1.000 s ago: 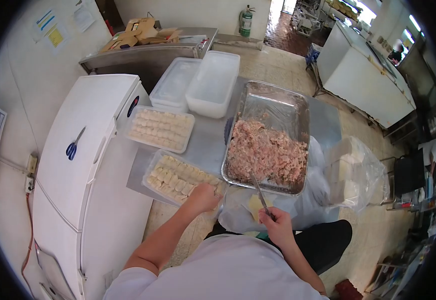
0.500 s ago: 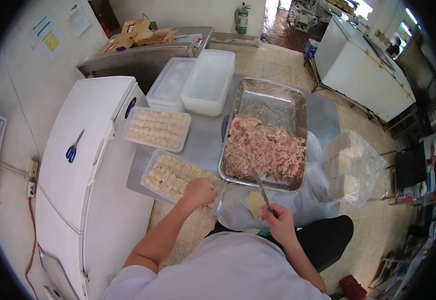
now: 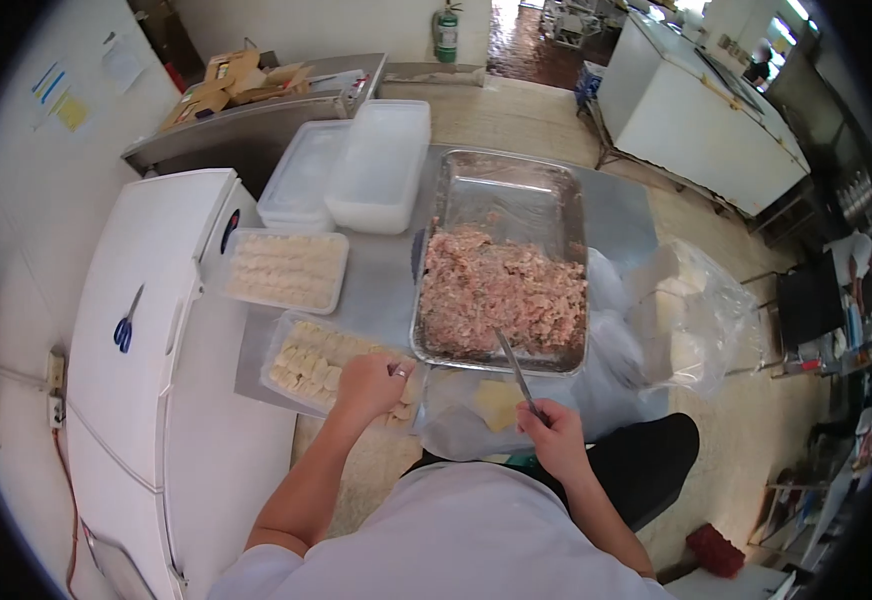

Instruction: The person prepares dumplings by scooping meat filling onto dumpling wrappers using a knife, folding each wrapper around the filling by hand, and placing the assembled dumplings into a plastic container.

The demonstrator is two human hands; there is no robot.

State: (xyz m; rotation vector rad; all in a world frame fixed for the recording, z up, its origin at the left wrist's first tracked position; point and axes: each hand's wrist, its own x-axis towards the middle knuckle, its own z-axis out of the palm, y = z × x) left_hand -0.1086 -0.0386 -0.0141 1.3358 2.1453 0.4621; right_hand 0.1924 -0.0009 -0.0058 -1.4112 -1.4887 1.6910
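We have a bare stretch of table (image 3: 618,212) to the right of the pan (image 3: 548,200), and a lane between the pan and the far dumpling box (image 3: 341,285). Stacked plastic tubs (image 3: 381,165) nearly pinch that lane shut at its far end. The pan's raised rim bars a low sideways pass, and the knife (image 3: 518,370) in our right hand (image 3: 553,437) slants over its near edge. Our left hand (image 3: 368,388) blocks part of the near dumpling box (image 3: 268,372); a bulging bag (image 3: 698,325) crowds the right.

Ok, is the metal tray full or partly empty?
Partly empty: meat covers the near part of the metal tray, while its far end shows none.
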